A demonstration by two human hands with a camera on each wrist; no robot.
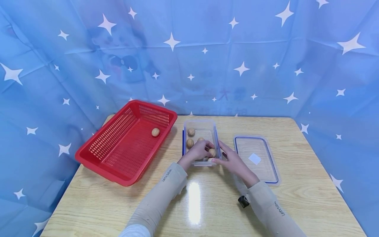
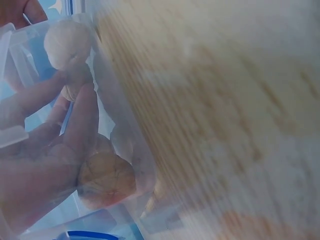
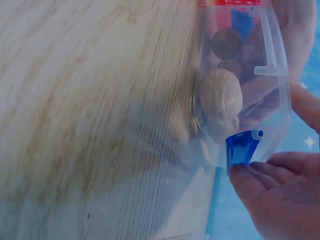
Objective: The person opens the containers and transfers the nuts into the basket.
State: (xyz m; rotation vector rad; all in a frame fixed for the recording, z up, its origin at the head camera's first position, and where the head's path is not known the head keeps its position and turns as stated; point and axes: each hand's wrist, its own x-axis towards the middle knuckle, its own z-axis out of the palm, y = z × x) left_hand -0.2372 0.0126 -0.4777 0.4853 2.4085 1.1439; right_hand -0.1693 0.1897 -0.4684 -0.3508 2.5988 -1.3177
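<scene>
A clear plastic box (image 1: 201, 124) with blue latches stands on the table and holds several walnuts. My left hand (image 1: 197, 150) reaches into it, thumb and fingers pinching a walnut (image 1: 212, 152) near the right wall. Through the box wall, the left wrist view shows these fingers, a pale walnut (image 2: 67, 45) and a browner walnut (image 2: 106, 180). At the box's near right corner, my right hand (image 1: 232, 161) grips the box, thumb on the near side and fingers along the right side. In the right wrist view its fingertips touch a blue latch (image 3: 242, 146).
A red basket (image 1: 125, 181) with slotted walls stands to the left, with one walnut (image 1: 155, 132) in it. To the right of the box lies a clear lid (image 1: 256, 148) with a blue seal and a white sticker. A blue star-patterned curtain (image 1: 189, 62) hangs behind the wooden table (image 1: 219, 217).
</scene>
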